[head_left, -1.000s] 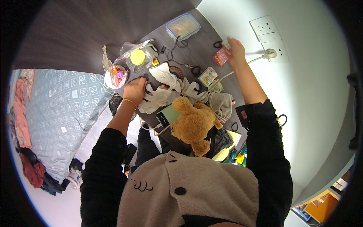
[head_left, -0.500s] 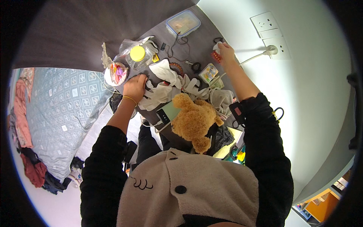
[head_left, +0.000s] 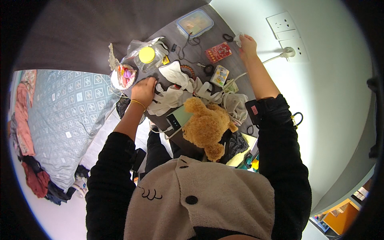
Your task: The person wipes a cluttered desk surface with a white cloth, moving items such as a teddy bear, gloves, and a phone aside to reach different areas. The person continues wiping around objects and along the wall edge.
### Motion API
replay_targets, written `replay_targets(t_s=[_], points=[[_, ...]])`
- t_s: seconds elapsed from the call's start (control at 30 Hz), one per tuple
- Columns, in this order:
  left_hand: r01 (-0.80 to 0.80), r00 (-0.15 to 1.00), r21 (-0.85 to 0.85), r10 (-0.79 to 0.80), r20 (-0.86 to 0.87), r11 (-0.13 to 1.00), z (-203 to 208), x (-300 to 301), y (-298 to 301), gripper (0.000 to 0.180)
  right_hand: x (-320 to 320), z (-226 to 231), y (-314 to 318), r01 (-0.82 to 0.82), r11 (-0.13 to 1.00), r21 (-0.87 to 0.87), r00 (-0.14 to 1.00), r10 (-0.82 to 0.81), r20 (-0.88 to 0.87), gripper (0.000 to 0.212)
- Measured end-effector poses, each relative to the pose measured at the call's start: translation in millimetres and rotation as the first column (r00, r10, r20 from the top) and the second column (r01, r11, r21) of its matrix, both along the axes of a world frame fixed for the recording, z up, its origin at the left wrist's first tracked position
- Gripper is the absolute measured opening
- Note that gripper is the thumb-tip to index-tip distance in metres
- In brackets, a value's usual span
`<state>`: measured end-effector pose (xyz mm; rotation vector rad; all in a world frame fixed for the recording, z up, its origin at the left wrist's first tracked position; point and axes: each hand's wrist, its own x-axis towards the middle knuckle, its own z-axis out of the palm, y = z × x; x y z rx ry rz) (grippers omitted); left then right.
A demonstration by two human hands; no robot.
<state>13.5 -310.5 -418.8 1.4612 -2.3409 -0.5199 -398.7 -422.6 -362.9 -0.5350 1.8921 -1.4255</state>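
At the wall side of the desk, my right hand point(head_left: 248, 45) pinches a crumpled white piece point(head_left: 238, 40), probably tissue. Below and left of it a red printed packet point(head_left: 219, 52) lies flat on the dark desk point(head_left: 170, 34). My left hand point(head_left: 144, 90) rests at the desk's left edge, fingers curled in; nothing shows in it, though its palm side is hidden. Right beside it are white gloves point(head_left: 169, 100). Another white cloth piece point(head_left: 176, 75) lies above them, next to a brown bead bracelet point(head_left: 188, 71). A small printed pack point(head_left: 219, 76) sits right of the middle.
A clear jar with a yellow lid point(head_left: 147, 55) and a decorated basket point(head_left: 123, 77) stand at the left. A lidded food box point(head_left: 195, 23) is at the back. A teddy bear point(head_left: 206, 128) and power bank point(head_left: 179, 118) lie near me. A plugged cord point(head_left: 276, 58) runs from the wall.
My right hand has moved up and slightly right with the white piece. The red packet, earlier mostly hidden at that hand, now lies in plain sight on the desk. My left hand stays put.
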Motion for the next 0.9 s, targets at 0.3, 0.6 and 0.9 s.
replay_targets(t_s=[0.3,0.6,0.9], points=[[-0.003,1.000,-0.019,0.004,0.020,1.000,-2.8,0.0,0.6,0.015,-7.2,-13.4,-9.7,-0.203,0.969,0.144,0.973,0.184,0.136,0.023],[-0.003,1.000,-0.002,0.003,-0.015,1.000,-8.0,2.2,0.2,0.016,-7.3,-34.0,-24.0,-0.326,0.933,0.150,0.937,0.341,-0.083,0.021],[-0.006,1.000,0.006,0.006,-0.004,1.000,-5.6,0.3,0.1,0.015,41.9,13.7,65.8,-0.833,0.509,0.215,0.452,0.852,-0.266,0.021]])
